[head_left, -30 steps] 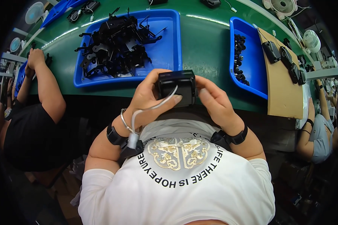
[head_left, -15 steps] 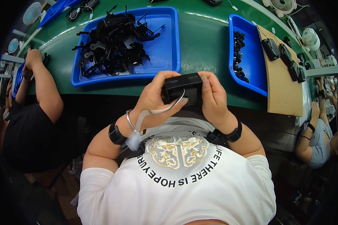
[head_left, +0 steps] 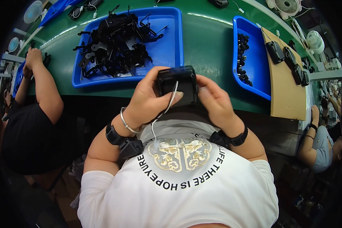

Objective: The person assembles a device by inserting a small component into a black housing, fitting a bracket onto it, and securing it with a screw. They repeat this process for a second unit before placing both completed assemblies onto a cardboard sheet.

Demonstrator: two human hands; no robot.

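A black box-shaped device with a thin white cable is held up in front of my chest, close to the table's near edge. My left hand grips its left side, the thumb lying across the near face by the cable. My right hand is at the device's right edge, fingers bent and pressed against it; their tips are partly hidden. From the device the cable runs down over my left thumb, and its loose end dangles, blurred, before my shirt.
On the green table sits a blue tray heaped with black metal brackets. To its right, another blue tray contains small black parts. Beyond that, cardboard carries several black devices. People work at left and right.
The device has shifted slightly left and tilted, with both hands moving along. The right fingers have changed position at its edge. The cable's end has swung from beside my left wrist toward my chest.
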